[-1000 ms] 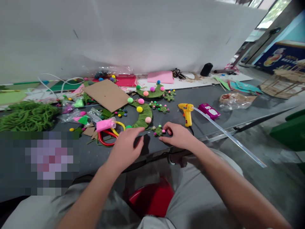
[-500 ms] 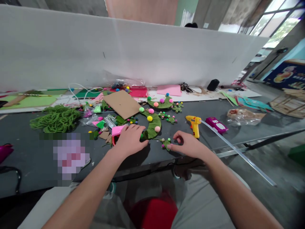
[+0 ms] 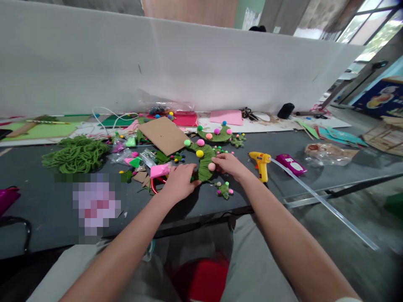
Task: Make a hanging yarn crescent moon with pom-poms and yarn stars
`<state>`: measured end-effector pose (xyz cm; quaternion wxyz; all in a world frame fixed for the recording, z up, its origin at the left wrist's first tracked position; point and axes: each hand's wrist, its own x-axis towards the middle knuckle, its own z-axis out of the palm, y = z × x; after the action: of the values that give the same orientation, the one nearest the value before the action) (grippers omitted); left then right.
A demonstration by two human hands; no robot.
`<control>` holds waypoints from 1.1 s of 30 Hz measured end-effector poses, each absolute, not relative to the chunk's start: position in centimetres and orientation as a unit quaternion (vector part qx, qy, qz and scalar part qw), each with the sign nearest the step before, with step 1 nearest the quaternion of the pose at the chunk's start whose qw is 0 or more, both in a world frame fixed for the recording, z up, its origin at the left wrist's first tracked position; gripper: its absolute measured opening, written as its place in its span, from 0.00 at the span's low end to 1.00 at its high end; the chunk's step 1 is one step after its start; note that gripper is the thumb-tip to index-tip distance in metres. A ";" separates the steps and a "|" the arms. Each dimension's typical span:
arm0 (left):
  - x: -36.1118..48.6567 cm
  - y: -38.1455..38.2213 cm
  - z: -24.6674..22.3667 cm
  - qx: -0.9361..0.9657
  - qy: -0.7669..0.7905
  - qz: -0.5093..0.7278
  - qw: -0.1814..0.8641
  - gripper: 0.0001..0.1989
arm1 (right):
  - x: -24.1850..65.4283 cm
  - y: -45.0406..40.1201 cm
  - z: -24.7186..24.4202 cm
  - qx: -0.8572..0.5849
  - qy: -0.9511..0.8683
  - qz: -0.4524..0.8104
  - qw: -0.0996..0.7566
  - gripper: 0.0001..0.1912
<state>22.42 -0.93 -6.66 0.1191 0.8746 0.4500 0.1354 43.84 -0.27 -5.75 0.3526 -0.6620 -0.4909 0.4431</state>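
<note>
Back from table edge [image 3: 197, 215], green crescent [image 3: 205, 166]

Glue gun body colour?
The glue gun is yellow, with an orange trigger; it shows best in the head view.

The nearer crescent [image 3: 204, 170] is green, its pompoms [image 3: 199, 154] multicoloured.
</note>
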 end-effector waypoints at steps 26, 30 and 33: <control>24.1 -0.9 -6.0 0.740 0.424 0.326 0.408 0.29 | 41.4 -2.1 -2.5 -0.551 -0.519 0.389 0.525 0.13; 24.1 -1.0 -5.0 0.730 0.431 0.340 0.407 0.26 | 41.5 -2.2 -2.1 -0.513 -0.527 0.415 0.536 0.17; 24.0 -1.0 -4.5 0.729 0.437 0.342 0.401 0.27 | 41.5 -1.9 -2.2 -0.509 -0.503 0.442 0.542 0.19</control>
<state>24.00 -1.03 -4.52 0.4009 0.7288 0.4371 0.3421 41.50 -1.90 -2.18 0.5418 -0.5087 -0.5025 0.4418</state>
